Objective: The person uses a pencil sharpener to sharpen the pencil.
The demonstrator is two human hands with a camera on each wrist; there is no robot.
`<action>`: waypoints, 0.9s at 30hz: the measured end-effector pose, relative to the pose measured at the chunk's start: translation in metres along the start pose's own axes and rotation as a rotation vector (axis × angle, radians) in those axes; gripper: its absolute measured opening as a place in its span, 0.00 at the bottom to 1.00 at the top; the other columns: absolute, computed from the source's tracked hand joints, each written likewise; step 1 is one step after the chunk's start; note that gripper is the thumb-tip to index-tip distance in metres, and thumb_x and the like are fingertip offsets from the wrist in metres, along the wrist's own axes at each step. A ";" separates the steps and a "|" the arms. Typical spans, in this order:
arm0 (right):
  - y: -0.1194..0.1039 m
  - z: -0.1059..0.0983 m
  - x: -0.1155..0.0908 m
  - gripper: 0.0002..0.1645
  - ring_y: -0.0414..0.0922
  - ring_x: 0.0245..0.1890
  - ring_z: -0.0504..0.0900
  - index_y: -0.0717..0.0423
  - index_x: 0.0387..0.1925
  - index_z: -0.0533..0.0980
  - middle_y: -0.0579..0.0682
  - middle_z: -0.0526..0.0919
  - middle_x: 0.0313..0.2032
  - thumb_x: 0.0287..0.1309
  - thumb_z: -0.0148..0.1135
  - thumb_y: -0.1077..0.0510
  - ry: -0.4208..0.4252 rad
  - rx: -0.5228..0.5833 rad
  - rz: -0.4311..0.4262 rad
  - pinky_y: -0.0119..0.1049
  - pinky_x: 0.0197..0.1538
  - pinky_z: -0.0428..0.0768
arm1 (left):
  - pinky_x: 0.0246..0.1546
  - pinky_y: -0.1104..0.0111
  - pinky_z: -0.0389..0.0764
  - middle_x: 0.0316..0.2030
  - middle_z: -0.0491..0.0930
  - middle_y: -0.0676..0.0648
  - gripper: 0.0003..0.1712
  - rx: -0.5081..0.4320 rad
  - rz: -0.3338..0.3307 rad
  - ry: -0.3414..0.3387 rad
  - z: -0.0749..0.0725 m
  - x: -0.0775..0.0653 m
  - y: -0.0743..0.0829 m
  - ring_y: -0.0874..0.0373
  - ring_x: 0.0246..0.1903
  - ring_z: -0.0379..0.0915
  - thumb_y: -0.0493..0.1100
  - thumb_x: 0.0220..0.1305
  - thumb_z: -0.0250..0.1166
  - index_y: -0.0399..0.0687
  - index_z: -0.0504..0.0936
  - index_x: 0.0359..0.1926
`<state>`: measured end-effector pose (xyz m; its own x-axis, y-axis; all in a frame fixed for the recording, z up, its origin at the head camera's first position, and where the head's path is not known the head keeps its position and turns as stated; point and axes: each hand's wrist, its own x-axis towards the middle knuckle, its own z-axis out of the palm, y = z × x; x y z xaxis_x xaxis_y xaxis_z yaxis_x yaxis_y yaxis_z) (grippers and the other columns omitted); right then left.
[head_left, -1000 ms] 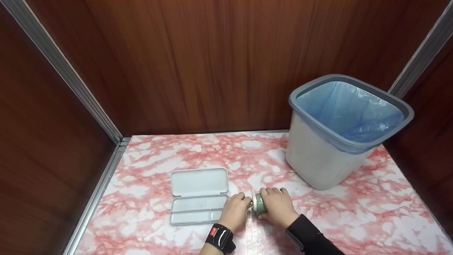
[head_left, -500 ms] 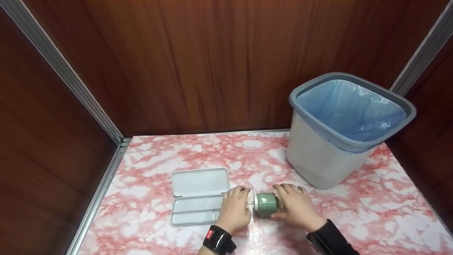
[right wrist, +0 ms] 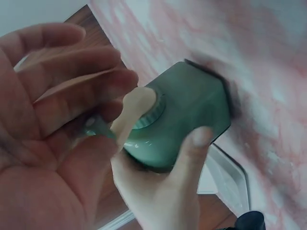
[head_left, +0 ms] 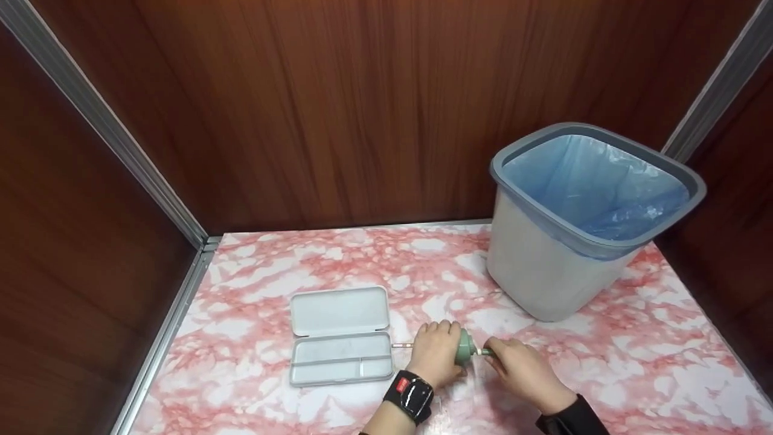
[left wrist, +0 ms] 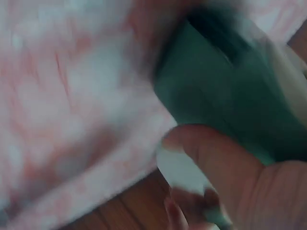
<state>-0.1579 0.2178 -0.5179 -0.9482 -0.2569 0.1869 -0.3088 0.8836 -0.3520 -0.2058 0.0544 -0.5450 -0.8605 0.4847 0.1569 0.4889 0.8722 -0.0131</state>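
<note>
My left hand (head_left: 435, 353) wraps around a green hand-crank pencil sharpener (right wrist: 192, 96), which lies on its side close over the table. A thin pencil (head_left: 402, 345) sticks out past the left side of that hand, towards the pencil case. At the sharpener's other end, my right hand (head_left: 522, 368) pinches the green knob (right wrist: 98, 128) of its cream crank arm (right wrist: 130, 110). In the left wrist view the left thumb (left wrist: 220, 158) presses along the green body, which is blurred there. The pencil's inserted end is hidden.
An opened pale grey pencil case (head_left: 341, 311) with a divided base lies left of the hands. A tall bin (head_left: 537, 266) with a blue liner stands at the back right. Wood-look panels (head_left: 338, 121) enclose the marbled pink table (head_left: 259, 266).
The right hand has let go of the sharpener's body and moved right to its crank knob. The left hand has shifted right from the pencil's side onto the sharpener's body.
</note>
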 end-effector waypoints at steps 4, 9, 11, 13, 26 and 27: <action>0.000 0.004 0.001 0.06 0.41 0.21 0.73 0.48 0.25 0.71 0.42 0.76 0.20 0.53 0.60 0.60 -0.010 0.015 0.021 0.34 0.24 0.66 | 0.32 0.71 0.74 0.36 0.76 0.55 0.41 0.005 0.002 0.016 0.006 0.002 0.000 0.61 0.32 0.72 0.65 0.28 0.74 0.55 0.71 0.45; 0.001 0.008 0.007 0.10 0.43 0.17 0.70 0.49 0.22 0.68 0.44 0.71 0.16 0.52 0.60 0.61 -0.004 0.003 0.057 0.36 0.21 0.62 | 0.29 0.72 0.74 0.34 0.76 0.56 0.40 0.018 0.015 0.056 0.009 0.002 -0.001 0.62 0.30 0.71 0.65 0.27 0.74 0.56 0.71 0.44; 0.002 0.009 0.011 0.10 0.44 0.16 0.69 0.50 0.21 0.67 0.45 0.70 0.15 0.51 0.60 0.62 0.022 -0.002 0.064 0.37 0.20 0.61 | 0.29 0.72 0.75 0.33 0.76 0.56 0.41 0.016 0.022 0.078 0.010 0.002 -0.001 0.61 0.29 0.71 0.65 0.27 0.74 0.56 0.71 0.44; 0.002 0.010 0.016 0.10 0.45 0.16 0.69 0.51 0.21 0.67 0.46 0.71 0.14 0.50 0.60 0.63 0.048 -0.015 0.069 0.38 0.19 0.62 | 0.28 0.71 0.75 0.33 0.76 0.56 0.41 0.008 0.028 0.101 0.011 0.001 -0.001 0.61 0.29 0.71 0.65 0.26 0.74 0.56 0.72 0.44; 0.011 0.014 0.040 0.12 0.44 0.16 0.67 0.50 0.23 0.65 0.44 0.70 0.15 0.40 0.55 0.69 -0.016 -0.070 0.123 0.36 0.19 0.61 | 0.26 0.71 0.74 0.31 0.75 0.55 0.40 0.010 0.036 0.143 0.016 0.001 -0.003 0.61 0.28 0.70 0.65 0.25 0.74 0.55 0.72 0.42; 0.011 0.014 0.041 0.11 0.44 0.16 0.68 0.49 0.23 0.65 0.44 0.71 0.16 0.41 0.54 0.68 -0.018 -0.072 0.123 0.36 0.19 0.61 | 0.26 0.71 0.74 0.32 0.75 0.55 0.40 0.008 0.036 0.142 0.015 0.001 -0.003 0.61 0.28 0.71 0.65 0.25 0.74 0.55 0.72 0.43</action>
<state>-0.2009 0.2114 -0.5272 -0.9800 -0.1514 0.1293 -0.1845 0.9345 -0.3043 -0.2106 0.0530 -0.5599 -0.8132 0.5020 0.2944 0.5173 0.8553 -0.0295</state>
